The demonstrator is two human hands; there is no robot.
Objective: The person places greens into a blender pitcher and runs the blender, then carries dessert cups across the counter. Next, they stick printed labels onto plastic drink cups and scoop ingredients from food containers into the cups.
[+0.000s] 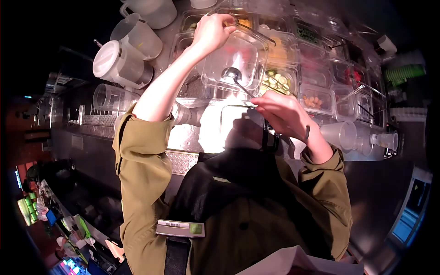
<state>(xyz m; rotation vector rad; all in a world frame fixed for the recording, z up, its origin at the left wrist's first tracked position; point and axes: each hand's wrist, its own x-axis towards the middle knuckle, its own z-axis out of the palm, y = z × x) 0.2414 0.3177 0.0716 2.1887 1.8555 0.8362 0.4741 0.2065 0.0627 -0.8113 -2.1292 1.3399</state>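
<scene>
My left hand [214, 33] is closed on the far edge of a clear plastic container [213, 68], which is tilted over the ingredient tubs. Nearer my body, my right hand [280, 110] grips the thin handle of a metal ladle [231, 74]. The ladle's round bowl shows against the clear container; whether it is inside cannot be made out. Just beyond my right hand lies a tub of sliced green fruit or vegetable [276, 81]. A bright white surface [211, 126] is below the container, partly in shadow.
Plastic pitchers, one with a white lid [106, 58], stand at the left. Tubs of ingredients, one with orange-brown pieces [312, 101], fill the right side. Clear cups [339, 133] lie at the right edge, with green cups [403, 73] beyond. Diamond-pattern metal [182, 162] edges the counter.
</scene>
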